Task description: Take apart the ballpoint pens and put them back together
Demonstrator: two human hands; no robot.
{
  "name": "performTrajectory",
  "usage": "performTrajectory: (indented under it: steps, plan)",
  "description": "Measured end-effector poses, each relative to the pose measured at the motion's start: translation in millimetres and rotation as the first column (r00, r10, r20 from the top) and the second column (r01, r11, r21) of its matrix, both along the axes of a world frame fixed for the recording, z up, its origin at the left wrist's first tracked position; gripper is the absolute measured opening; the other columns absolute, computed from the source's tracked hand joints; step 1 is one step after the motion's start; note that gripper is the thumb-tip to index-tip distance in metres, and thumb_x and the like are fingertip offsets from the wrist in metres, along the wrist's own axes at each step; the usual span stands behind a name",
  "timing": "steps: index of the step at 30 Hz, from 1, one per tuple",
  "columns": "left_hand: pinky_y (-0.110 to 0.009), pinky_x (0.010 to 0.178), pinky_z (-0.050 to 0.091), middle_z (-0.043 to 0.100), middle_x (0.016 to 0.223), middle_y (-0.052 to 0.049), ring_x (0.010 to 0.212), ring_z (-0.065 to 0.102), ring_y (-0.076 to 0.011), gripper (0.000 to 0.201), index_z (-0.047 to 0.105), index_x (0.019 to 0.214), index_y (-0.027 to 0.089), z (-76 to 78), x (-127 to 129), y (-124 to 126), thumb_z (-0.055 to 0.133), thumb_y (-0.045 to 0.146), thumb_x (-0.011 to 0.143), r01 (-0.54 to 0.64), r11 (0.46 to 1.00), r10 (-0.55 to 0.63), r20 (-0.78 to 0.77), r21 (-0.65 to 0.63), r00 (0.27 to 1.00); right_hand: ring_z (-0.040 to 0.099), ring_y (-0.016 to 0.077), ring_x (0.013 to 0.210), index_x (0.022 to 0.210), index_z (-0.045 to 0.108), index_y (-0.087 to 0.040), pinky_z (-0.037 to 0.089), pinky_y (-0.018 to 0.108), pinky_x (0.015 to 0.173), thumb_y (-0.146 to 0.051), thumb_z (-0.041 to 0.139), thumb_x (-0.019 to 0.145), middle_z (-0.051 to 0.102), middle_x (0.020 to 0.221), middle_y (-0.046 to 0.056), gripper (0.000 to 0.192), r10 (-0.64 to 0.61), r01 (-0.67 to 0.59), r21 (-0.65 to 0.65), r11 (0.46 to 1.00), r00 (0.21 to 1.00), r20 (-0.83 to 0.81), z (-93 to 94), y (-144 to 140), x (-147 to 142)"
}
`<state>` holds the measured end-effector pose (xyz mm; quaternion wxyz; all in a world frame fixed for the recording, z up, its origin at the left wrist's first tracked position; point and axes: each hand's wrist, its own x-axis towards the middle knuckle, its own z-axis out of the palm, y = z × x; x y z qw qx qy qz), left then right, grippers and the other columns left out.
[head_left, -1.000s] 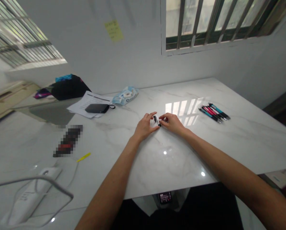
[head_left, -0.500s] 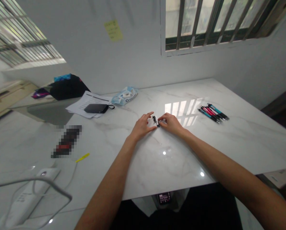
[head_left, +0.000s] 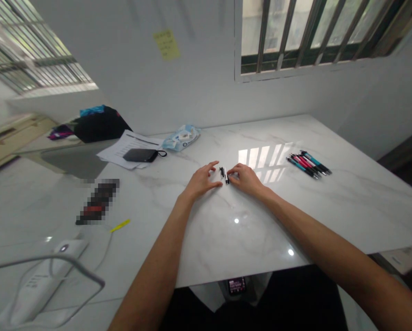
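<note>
In the middle of the white marble-patterned table [head_left: 206, 239] lie two small parts, side by side. One is a small black piece [head_left: 221, 172]; the other is a short white-and-black stick-like piece [head_left: 226, 176], possibly a pen part. My right hand [head_left: 245, 178] has its bent fingers and thumb at the right side of the stick-like piece, closed on it. On the other side, my left hand [head_left: 203, 180] rests with thumb and fingers spread, a small gap from the black piece, holding nothing.
Several pens [head_left: 308, 164] in blue, red and black lie at the right. At the back left are papers [head_left: 114, 152], a black pouch-like device [head_left: 140, 155] and a blue-white packet [head_left: 181, 138]. A yellow strip [head_left: 120, 225] and a white power strip [head_left: 49, 280] lie left.
My left hand has drawn slightly left, its thumb and fingers coming away from the small parts. My right hand stays at the stick-like piece. The view has shifted a little.
</note>
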<state>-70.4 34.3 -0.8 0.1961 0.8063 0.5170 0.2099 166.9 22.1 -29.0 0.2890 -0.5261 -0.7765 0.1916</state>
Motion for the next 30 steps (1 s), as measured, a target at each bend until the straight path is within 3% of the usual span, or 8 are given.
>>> performTrajectory:
  steps: [11,30]
  plan:
    - [-0.040,0.104,0.056,0.076,0.134,-0.009,0.099,0.070,-0.0238,0.098,0.057,0.161,0.024,2.7,0,-1,0.098,0.033,0.072,0.001,1.000,-0.001,-0.018,-0.008,1.000,0.069,0.0226,0.097,0.119,0.087,-0.019,0.052,0.035,0.096,-0.025,0.074,0.101,0.076,0.116,0.013,0.023,0.014,-0.014,0.021,1.000,1.000,0.011,-1.7,1,-6]
    - [-0.034,0.097,0.059,0.081,0.125,-0.004,0.095,0.074,-0.0199,0.078,0.062,0.155,0.028,-0.1,-14,5,0.084,0.022,0.080,-0.053,0.999,0.053,0.022,0.002,0.998,0.070,0.0244,0.113,0.125,0.086,-0.021,0.050,0.033,0.105,-0.022,0.070,0.102,0.077,0.122,0.012,0.028,0.023,-0.023,-0.010,1.000,0.997,0.069,0.9,-1,-19]
